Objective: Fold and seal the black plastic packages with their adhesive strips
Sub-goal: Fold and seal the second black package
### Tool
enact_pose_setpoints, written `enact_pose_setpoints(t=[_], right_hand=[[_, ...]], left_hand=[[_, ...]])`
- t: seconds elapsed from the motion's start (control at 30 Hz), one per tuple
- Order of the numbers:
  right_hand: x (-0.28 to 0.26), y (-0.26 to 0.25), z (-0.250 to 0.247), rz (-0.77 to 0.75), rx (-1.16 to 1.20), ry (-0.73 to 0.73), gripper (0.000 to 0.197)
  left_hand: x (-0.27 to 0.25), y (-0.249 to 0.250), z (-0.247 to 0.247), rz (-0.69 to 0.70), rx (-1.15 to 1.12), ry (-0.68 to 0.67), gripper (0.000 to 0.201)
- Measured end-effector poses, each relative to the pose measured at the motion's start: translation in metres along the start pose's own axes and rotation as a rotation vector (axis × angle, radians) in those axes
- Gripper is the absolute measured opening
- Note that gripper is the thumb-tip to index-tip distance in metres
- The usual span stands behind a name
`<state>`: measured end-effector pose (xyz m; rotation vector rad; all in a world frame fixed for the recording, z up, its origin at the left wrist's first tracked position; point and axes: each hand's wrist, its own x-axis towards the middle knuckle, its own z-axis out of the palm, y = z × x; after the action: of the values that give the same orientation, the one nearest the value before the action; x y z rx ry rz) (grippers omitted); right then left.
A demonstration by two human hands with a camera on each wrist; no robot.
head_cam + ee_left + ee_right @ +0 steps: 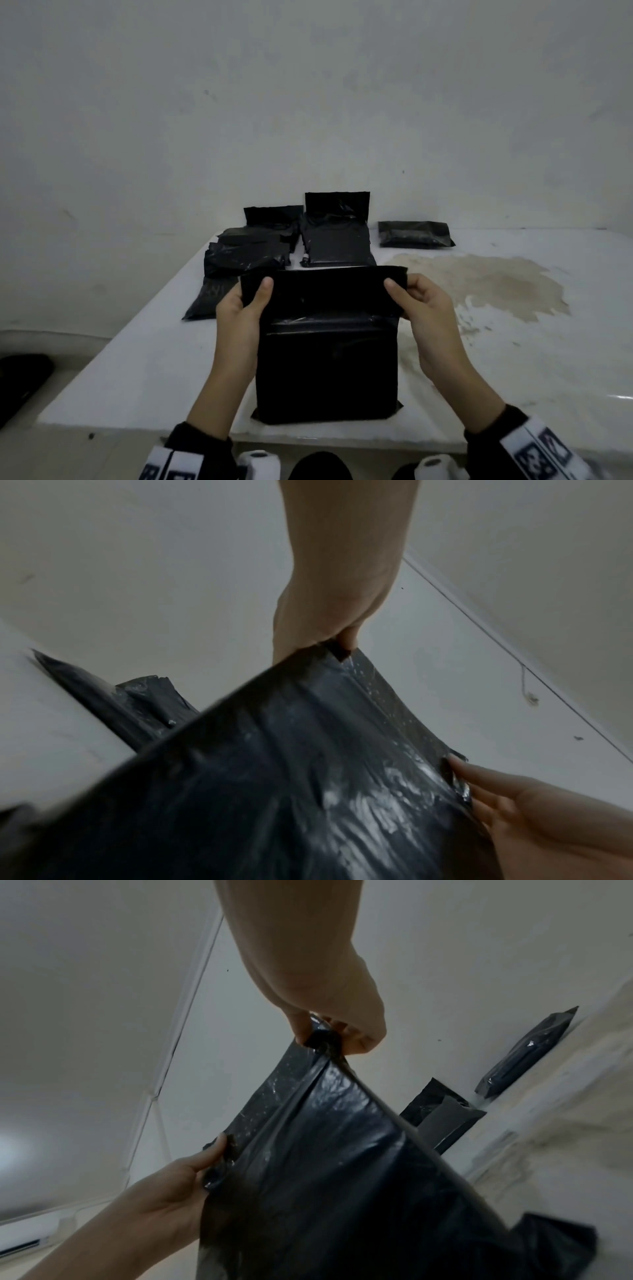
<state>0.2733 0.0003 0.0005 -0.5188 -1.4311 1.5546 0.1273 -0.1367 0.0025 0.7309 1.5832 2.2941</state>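
Observation:
A black plastic package (327,363) stands on its lower edge near the front of the white table (137,370), its top flap (322,287) raised. My left hand (255,291) pinches the flap's left corner and my right hand (399,291) pinches the right corner, thumbs facing me. The left wrist view shows my left hand (329,631) gripping one corner of the glossy flap (359,710), with my right hand (507,802) at the other. In the right wrist view my right hand (329,1034) pinches its corner and my left hand (192,1172) holds the opposite one.
Several black packages lie piled at the back left (246,253). One package with its flap up (337,240) sits behind the held one. A flat folded package (416,234) lies against the wall at the back right. A brownish stain (479,284) marks the table's right side.

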Motion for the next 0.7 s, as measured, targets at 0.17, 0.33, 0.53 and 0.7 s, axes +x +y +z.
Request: enact_pose_setpoints(t=[0.17, 0.33, 0.53, 0.7], right_hand=[[0.011, 0.006, -0.004, -0.084, -0.022, 0.009, 0.010], [0.017, 0.011, -0.010, -0.118, -0.058, -0.036, 0.024], [0.026, 0.012, -0.010, -0.132, -0.023, -0.041, 0.025], [0.034, 0.006, -0.015, -0.112, -0.016, -0.073, 0.017]], left_hand=[[0.008, 0.002, -0.010, 0.104, 0.125, -0.050, 0.013], [0.015, 0.004, -0.018, 0.110, 0.129, -0.096, 0.022], [0.021, 0.000, -0.019, 0.054, 0.068, -0.108, 0.023], [0.026, 0.008, -0.020, 0.060, 0.063, -0.148, 0.019]])
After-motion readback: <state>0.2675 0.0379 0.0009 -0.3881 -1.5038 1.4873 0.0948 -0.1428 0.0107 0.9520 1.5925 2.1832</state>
